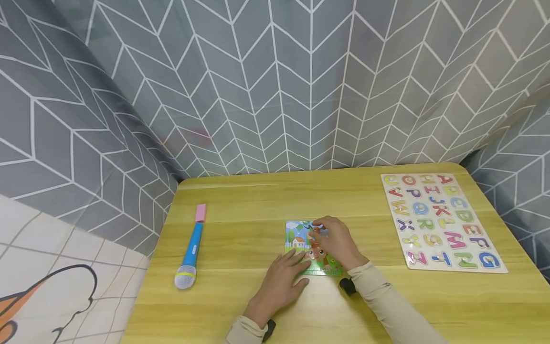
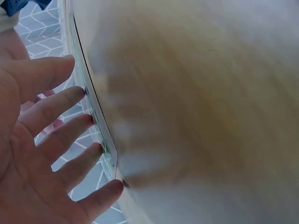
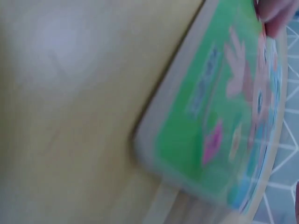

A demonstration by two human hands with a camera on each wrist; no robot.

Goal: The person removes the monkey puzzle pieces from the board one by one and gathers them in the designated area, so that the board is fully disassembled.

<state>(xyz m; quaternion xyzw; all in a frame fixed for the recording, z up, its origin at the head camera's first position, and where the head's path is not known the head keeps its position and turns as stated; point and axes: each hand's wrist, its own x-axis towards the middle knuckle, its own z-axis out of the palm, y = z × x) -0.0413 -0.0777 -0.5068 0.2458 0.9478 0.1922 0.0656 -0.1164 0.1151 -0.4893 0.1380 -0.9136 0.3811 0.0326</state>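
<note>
A square picture puzzle [image 1: 317,253] with a monkey, a small house and green grass lies flat on the wooden table. My left hand [image 1: 279,282] has its fingers straight and spread, with the fingertips over the puzzle's lower left side. In the left wrist view those fingers [image 2: 60,112] reach right to the board's edge. Over the upper right part of the puzzle is my right hand [image 1: 339,243], its thumb and forefinger apart and bent down onto the picture. I cannot tell whether it pinches a piece. The right wrist view shows fingertips [image 3: 275,14] at the puzzle's surface.
A blue toy microphone [image 1: 193,248] with a pink end lies on the left of the table [image 1: 240,200]. To the right is a white alphabet board [image 1: 447,224] with coloured letters. A grey patterned curtain [image 1: 275,95] hangs behind the table's far edge.
</note>
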